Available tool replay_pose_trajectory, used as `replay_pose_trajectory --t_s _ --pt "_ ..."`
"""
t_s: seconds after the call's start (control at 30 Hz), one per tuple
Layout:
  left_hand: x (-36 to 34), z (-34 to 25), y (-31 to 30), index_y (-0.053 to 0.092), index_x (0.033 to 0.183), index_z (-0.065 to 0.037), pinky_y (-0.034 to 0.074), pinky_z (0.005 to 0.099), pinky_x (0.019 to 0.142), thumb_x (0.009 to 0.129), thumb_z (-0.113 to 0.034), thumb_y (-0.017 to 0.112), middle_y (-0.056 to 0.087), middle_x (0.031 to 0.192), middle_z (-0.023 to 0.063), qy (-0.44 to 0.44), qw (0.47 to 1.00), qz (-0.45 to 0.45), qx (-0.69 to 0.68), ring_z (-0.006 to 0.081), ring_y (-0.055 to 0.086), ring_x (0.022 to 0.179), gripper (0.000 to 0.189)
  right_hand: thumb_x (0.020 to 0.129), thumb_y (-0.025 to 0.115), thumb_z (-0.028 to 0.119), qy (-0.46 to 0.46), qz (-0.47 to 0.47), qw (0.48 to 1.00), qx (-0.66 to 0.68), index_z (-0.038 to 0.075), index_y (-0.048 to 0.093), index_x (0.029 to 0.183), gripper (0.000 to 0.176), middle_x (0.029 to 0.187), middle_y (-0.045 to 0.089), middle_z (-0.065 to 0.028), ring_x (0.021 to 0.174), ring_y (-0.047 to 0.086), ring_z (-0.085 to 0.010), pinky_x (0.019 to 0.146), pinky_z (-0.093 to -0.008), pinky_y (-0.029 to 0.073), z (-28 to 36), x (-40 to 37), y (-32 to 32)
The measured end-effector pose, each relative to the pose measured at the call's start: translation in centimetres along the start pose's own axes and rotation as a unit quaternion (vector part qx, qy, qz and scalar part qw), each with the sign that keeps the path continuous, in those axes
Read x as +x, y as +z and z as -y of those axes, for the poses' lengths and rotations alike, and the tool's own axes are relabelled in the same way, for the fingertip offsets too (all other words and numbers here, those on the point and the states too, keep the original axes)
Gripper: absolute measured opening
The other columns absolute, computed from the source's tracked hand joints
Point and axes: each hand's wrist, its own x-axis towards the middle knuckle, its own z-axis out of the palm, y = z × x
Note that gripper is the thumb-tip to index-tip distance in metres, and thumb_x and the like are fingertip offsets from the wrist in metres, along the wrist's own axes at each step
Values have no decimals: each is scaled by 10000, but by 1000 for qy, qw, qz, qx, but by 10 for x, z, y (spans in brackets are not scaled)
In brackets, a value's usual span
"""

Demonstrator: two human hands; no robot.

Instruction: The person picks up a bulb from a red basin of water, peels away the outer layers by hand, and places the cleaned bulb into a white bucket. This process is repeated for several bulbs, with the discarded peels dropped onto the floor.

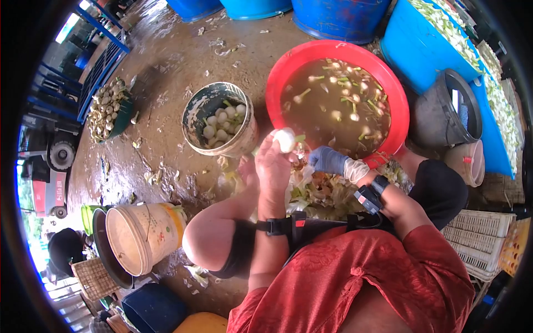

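Between the fingers of my left hand (273, 165) is a white, peeled garlic bulb (285, 140) with a short green stem pointing right. My right hand (328, 161), in a blue glove, is closed just to the right of the bulb; what it grips, if anything, is hidden. Beyond both hands stands a red basin (273, 83) of brown water, where several garlic bulbs with stems float. To the left, a worn bucket (244, 143) holds several clean white bulbs. Peeled skins and leaf scraps (316, 191) are heaped below my hands, between my legs.
Blue tubs (338, 22) line the back, and a light-blue trough (427, 50) of trimmings stands right. A dark grey bucket (438, 119) sits beside the basin. Left are a heaped green basket (119, 119) and a tipped cream bucket (147, 238). The floor (161, 72) is wet and littered.
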Motion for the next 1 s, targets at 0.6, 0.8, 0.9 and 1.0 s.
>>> replay_pose_trajectory --t_s 0.6,0.8,0.9,1.0 --pt "-3 12 0 627 1021 20 321 182 511 814 -342 680 554 747 5 -75 905 -59 415 45 444 590 420 782 685 144 -83 -190 955 211 -7 652 847 168 698 632 -136 609 535 -131 605 -321 448 45 -13 -67" --pt "-3 17 3 616 1076 36 442 212 675 799 -214 661 620 885 37 5 897 16 441 92 553 782 376 812 646 156 -37 -143 962 231 -3 639 812 159 681 608 -122 640 578 -174 604 -327 445 30 -15 -57" --pt "-8 17 6 599 1122 40 458 236 752 755 -127 588 636 987 78 -20 923 22 383 120 581 857 403 843 619 180 -218 -232 944 84 11 635 845 169 688 590 -123 656 563 -165 619 -326 447 36 -21 -59" --pt "-1 23 2 599 1109 38 474 248 716 796 -172 585 639 952 79 -19 960 12 280 133 590 865 377 855 613 214 -59 -154 930 329 30 635 900 191 744 602 -118 684 571 -166 644 -321 461 36 -20 -58"
